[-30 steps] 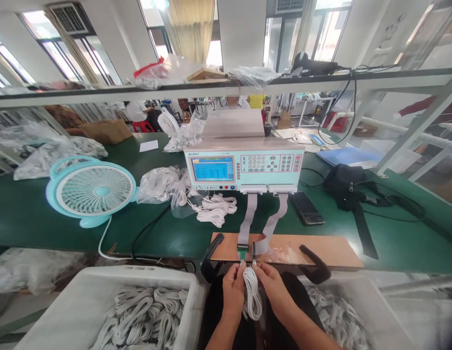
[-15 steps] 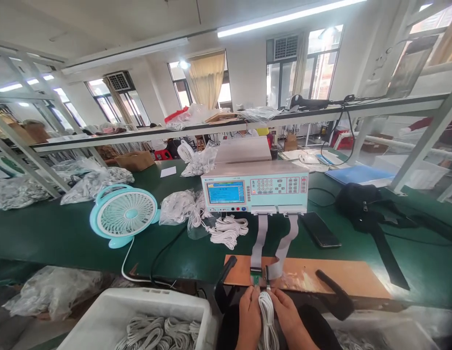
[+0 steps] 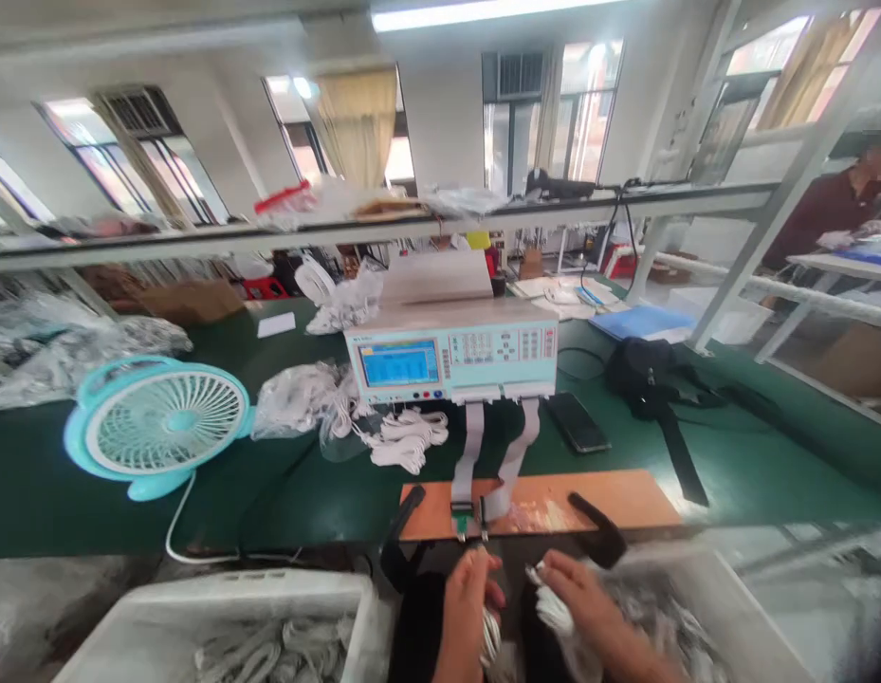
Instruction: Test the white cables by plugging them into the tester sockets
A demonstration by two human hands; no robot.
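Observation:
My left hand [image 3: 469, 593] is in front of the board's edge, fingers curled and closed around a coiled white cable [image 3: 490, 637] that shows below its palm. To its right, my right hand [image 3: 578, 590] grips another bundle of white cable [image 3: 554, 612], with a cable end near the fingertips. The two hands are apart. Just beyond them, a small green circuit board [image 3: 463, 524] and a connector [image 3: 484, 517] end two grey ribbon cables [image 3: 470, 455]. These run down from a tester [image 3: 450, 356] with a lit blue screen.
A wooden board [image 3: 554, 503] with black clamps lies along the table edge. White bins [image 3: 269, 583] of cables stand at both sides. On the green table are a turquoise fan [image 3: 174, 417], loose white cables [image 3: 410, 438], a phone [image 3: 578, 423] and a black bag [image 3: 643, 370]. A person [image 3: 820, 213] is far right.
My hands have parted and drawn back from the connectors; the right has moved right with a cable bundle. The camera view has turned right.

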